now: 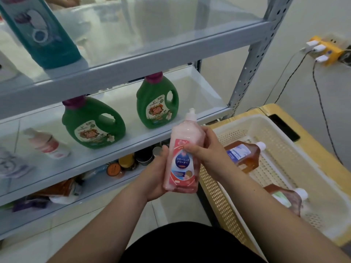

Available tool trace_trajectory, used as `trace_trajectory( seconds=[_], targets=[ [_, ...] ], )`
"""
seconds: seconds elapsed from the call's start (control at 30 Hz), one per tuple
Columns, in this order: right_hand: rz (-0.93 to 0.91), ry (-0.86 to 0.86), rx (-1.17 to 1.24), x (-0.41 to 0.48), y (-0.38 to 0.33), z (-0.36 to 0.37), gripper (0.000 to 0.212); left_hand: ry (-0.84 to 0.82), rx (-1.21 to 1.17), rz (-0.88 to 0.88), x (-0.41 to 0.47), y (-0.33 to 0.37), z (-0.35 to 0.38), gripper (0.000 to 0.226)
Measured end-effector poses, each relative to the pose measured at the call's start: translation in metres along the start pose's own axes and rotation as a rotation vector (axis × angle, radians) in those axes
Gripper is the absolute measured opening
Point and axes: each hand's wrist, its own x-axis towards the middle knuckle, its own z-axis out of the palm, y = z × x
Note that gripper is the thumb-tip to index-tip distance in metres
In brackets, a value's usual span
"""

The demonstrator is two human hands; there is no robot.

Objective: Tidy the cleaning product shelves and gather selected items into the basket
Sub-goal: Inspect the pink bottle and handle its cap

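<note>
Slip: the pink bottle (183,160) looks smooth. If I free one hand before the other has its weight, I think it could slide out and fall.
Clash: two amber bottles (245,156) already lie in the basket (212,186). Setting mine down carelessly could knock or roll them.
Leak: I cannot tell if the cap is tight, so laying the bottle flat might spill.
Left hand (155,173): I cup the lower body from the left, thumb on the front edge. My fingers are behind it, unseen.
Right hand (205,150): I wrap the upper right side, thumb on the top of the label.
Bottle: nearly upright and held in the air by both hands. It is in front of the shelf (133,141) and just left of the basket, not in it.
</note>
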Motion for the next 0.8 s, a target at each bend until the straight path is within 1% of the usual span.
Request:
trace_trajectory(
  seconds=[0.07, 0.1, 0.17, 0.23, 0.3, 0.37, 0.47, 0.53, 0.6, 0.7, 0.8],
  targets=[
    [-0.049, 0.034, -0.080, -0.001, -0.001, 0.000, 0.065, 0.007, 0.255, 0.101, -0.001, 0.006, -0.003, 0.096],
    [-0.081, 0.031, -0.148, -0.001, -0.002, 0.001, 0.068, 0.055, 0.401, 0.147, 0.000, 0.009, -0.003, 0.096],
    [-0.142, 0.006, -0.292, -0.002, -0.005, 0.005, 0.067, 0.211, 0.637, 0.231, 0.002, 0.012, -0.004, 0.080],
    [-0.209, 0.013, -0.382, -0.002, -0.012, 0.012, 0.053, 0.316, 0.793, 0.299, 0.003, 0.013, -0.009, 0.071],
    [-0.298, 0.081, -0.502, -0.001, -0.024, 0.017, 0.035, 0.389, 0.867, 0.357, 0.001, 0.011, -0.017, 0.068],
    [-0.370, 0.118, -0.622, 0.001, -0.038, 0.019, 0.030, 0.411, 0.938, 0.428, -0.002, 0.010, -0.025, 0.063],
    [-0.432, 0.102, -0.827, -0.001, -0.054, 0.027, 0.033, 0.402, 1.049, 0.528, -0.011, 0.014, -0.034, 0.056],
    [-0.450, 0.131, -1.005, -0.002, -0.057, 0.035, 0.042, 0.408, 1.137, 0.569, -0.017, 0.018, -0.040, 0.052],
    [-0.466, 0.169, -1.147, -0.004, -0.058, 0.045, 0.045, 0.406, 1.233, 0.592, -0.022, 0.021, -0.048, 0.052],
    [-0.478, 0.142, -1.199, -0.010, -0.059, 0.061, 0.039, 0.365, 1.261, 0.602, -0.028, 0.029, -0.064, 0.051],
    [-0.480, -0.016, -1.137, -0.019, -0.062, 0.074, 0.032, 0.238, 1.193, 0.573, -0.038, 0.036, -0.084, 0.050]
  ],
)
